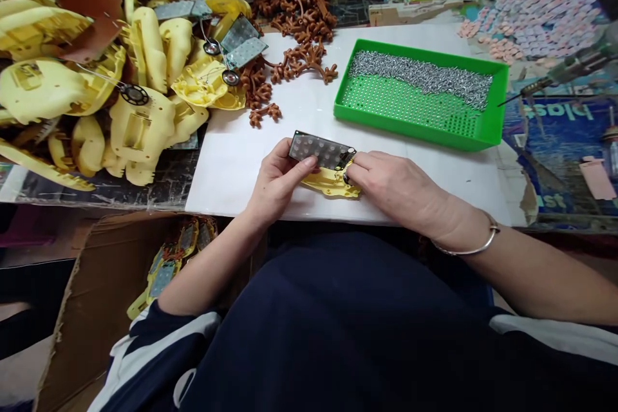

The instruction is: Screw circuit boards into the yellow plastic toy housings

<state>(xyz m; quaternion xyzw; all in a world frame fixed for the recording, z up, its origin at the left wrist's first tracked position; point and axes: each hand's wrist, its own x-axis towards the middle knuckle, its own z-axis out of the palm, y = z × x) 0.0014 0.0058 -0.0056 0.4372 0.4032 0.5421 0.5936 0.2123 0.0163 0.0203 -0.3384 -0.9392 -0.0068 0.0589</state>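
My left hand (279, 181) grips a dark circuit board (318, 147) with rows of pale round spots, thumb across its lower edge. Beneath the board lies a yellow plastic shell (331, 187), low over the white work surface. At the right end of the board and shell, my right hand (396, 183) is closed, its fingertips pinched together beside a small dark round part. What those fingers hold is hidden.
Yellow shells (145, 119) with boards and speakers are heaped at left, beside brown branch-shaped plastic pieces (302, 16). A green tray (420, 129) of screws sits behind my right hand. An electric screwdriver (574, 64) hangs at right, near pale small parts (550, 6). Below left, a cardboard box (96, 290) contains assembled shells.
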